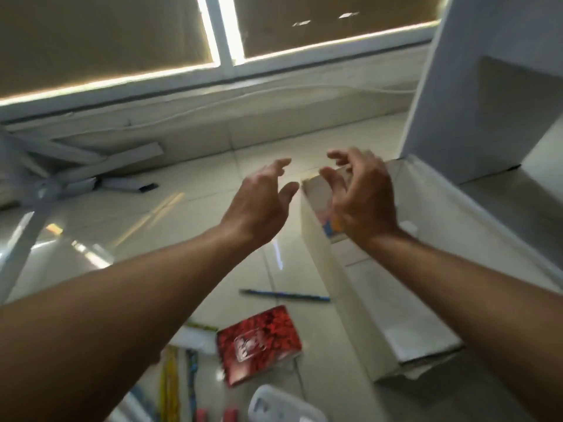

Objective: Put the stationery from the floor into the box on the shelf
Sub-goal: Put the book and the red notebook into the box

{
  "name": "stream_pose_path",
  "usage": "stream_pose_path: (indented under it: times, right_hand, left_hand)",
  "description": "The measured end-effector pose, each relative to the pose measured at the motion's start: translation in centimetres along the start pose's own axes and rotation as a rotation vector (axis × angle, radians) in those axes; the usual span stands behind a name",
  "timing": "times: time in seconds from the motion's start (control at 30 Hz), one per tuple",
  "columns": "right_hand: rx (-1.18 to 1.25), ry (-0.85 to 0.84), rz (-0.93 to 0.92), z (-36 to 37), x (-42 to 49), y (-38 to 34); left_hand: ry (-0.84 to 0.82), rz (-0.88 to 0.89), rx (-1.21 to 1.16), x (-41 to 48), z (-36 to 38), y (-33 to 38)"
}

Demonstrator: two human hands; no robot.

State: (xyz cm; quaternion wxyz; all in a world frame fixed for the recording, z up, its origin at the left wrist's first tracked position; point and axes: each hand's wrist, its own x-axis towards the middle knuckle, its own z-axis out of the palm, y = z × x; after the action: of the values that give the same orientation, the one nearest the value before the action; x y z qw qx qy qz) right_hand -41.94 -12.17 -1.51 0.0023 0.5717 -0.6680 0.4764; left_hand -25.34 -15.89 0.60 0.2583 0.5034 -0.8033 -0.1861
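A long white cardboard box [335,287] rests on the white shelf [499,208] at the right, its top open. My right hand [362,202] hovers over the box's far end with fingers spread, holding nothing; a colourful item [330,228] shows inside just beneath it. My left hand [262,202] is open in the air left of the box. On the floor below lie a blue pen [283,295], a red patterned notebook [259,342], yellow and blue pencils [179,382] and a white plastic case [283,406].
A white shelf upright [475,86] rises at the right behind the box. White slats and a metal frame [61,175] lie on the tiled floor at the left, under a window with brown blinds [122,35].
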Motion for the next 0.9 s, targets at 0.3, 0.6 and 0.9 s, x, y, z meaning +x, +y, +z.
stream_pose_path:
  times: [0.3,0.6,0.9]
  right_hand:
    - [-0.329,-1.295,-0.365,4.2,-7.0,-7.8]
    - [-0.466,-1.405,-0.408,5.9,-11.1,-7.0]
    - [-0.437,-1.324,-0.253,6.3,-11.1,-5.7]
  left_hand:
    - [-0.423,-0.186,0.116,-12.4,0.1,-9.0]
    - [-0.43,-0.123,0.096,-16.0,1.7,-10.6]
    - [-0.543,-0.198,0.091,-14.0,1.6,-9.7]
